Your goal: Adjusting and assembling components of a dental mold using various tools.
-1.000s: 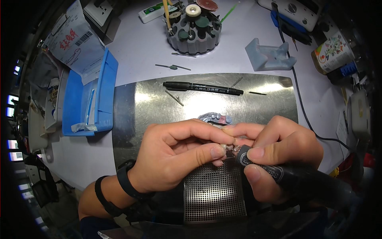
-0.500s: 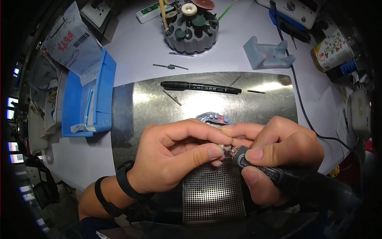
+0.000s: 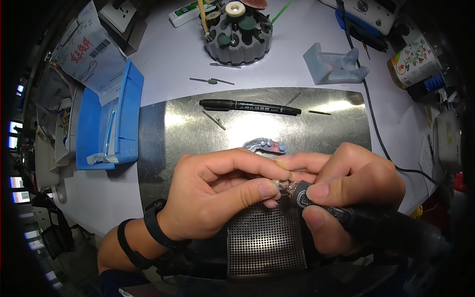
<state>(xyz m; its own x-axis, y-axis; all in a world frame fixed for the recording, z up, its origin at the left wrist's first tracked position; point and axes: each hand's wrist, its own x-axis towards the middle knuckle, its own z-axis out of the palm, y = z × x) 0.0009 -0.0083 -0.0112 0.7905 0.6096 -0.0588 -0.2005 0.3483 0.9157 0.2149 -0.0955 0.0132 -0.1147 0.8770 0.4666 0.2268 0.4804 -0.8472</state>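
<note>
My right hand (image 3: 354, 195) grips a black rotary handpiece (image 3: 341, 215), its thumb and fingers wrapped round the front part. The tip of the handpiece points left and meets the fingertips of my left hand (image 3: 217, 190). Between that hand's thumb and forefinger is a small pale piece (image 3: 276, 183), mostly hidden by the fingers; it looks like a dental crown. The fingertips of both hands touch each other. Just beyond them a grey and pink dental model (image 3: 267, 145) lies on the metal plate (image 3: 188, 128), partly covered by my hands.
Below my hands is a perforated metal grille (image 3: 264, 242). Beyond the model lie a black marker (image 3: 250, 107) and several loose burs (image 3: 213, 120). A round bur stand (image 3: 237, 47) is at the back, a pale blue block (image 3: 334, 64) right of it, a blue tray (image 3: 129, 116) at left, a cable (image 3: 373, 126) at right.
</note>
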